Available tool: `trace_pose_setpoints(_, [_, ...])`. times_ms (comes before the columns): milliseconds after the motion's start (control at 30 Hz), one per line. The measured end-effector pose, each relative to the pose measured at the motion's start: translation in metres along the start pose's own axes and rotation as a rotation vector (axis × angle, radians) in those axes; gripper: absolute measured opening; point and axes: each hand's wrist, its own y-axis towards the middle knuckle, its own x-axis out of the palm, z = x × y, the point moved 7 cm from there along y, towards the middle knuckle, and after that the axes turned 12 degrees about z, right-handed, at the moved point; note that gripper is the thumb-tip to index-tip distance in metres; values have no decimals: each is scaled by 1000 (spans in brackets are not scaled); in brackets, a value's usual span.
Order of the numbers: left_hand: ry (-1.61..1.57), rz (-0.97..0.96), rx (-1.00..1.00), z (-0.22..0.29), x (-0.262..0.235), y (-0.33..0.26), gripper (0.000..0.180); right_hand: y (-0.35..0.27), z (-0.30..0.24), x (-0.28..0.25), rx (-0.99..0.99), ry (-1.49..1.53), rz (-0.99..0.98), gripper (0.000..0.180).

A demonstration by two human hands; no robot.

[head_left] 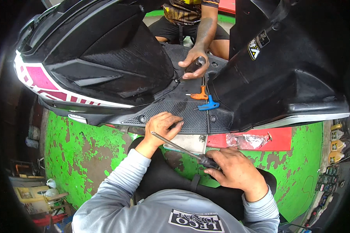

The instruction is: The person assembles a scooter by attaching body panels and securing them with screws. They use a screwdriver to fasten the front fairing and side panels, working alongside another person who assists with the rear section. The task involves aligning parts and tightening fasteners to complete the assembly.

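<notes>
With hands (237, 171) gripping: long screwdriver (182, 148) near red sheet (280, 136).

Three hands are in view: the person's own left hand (162, 125), the person's own right hand (234, 169), and one hand of a co-worker (193, 62) across the scooter. There are two long screwdrivers, one with a bare steel shaft and black handle (184, 150), the other with a dark handle (194, 66). Two small T-handle keys lie on the ribbed black rubber footboard (182, 112): one orange plastic-handled key (198, 96) and one blue plastic-handled key (209, 105). One crumpled clear plastic bag (247, 140) sits on one flat red sheet (280, 139). Three yellow bottles (335, 136) stand at the right edge.
</notes>
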Motion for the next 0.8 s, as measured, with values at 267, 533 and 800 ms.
trace_pose_setpoints(267, [50,29,-66,1,0,0,14,-5,-5,-2,-13,11,-1,42])
trace_pose_setpoints(533, [76,35,-30,2,3,-1,11,-8,-12,-6,-54,10,23,40])
trace_pose_setpoints(800, [93,76,-5,7,3,0,11,-9,-12,-7,-84,-4,56,40])
